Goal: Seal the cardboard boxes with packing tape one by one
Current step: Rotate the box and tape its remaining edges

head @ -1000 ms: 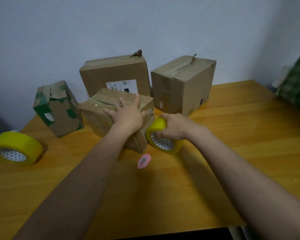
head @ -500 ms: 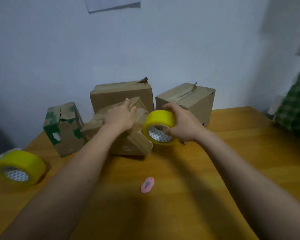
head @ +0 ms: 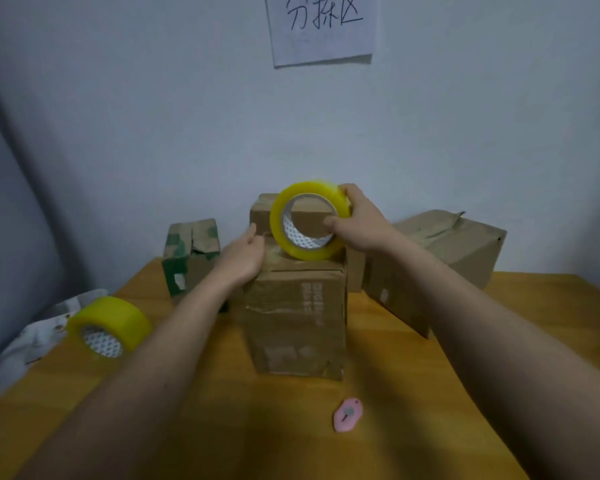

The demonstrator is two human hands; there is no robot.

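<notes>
A brown cardboard box (head: 297,323) stands on end in the middle of the wooden table (head: 430,427). My left hand (head: 245,256) grips its top left edge. My right hand (head: 361,220) holds a yellow roll of packing tape (head: 307,220) upright on the box's top, fingers round the rim and thumb inside the core. Behind it sits another brown box (head: 264,211), mostly hidden. A box with green tape patches (head: 189,259) stands at the back left, a larger brown box (head: 440,265) at the back right.
A second yellow tape roll (head: 110,325) lies at the left on the table, beside crumpled white plastic (head: 25,344). A pink box cutter (head: 347,414) lies in front of the middle box. A paper sign (head: 323,27) hangs on the wall.
The middle box has been turned up on its end and pulled closer. My right hand lifted the tape roll from beside the box onto its top. The camera view tilted upward.
</notes>
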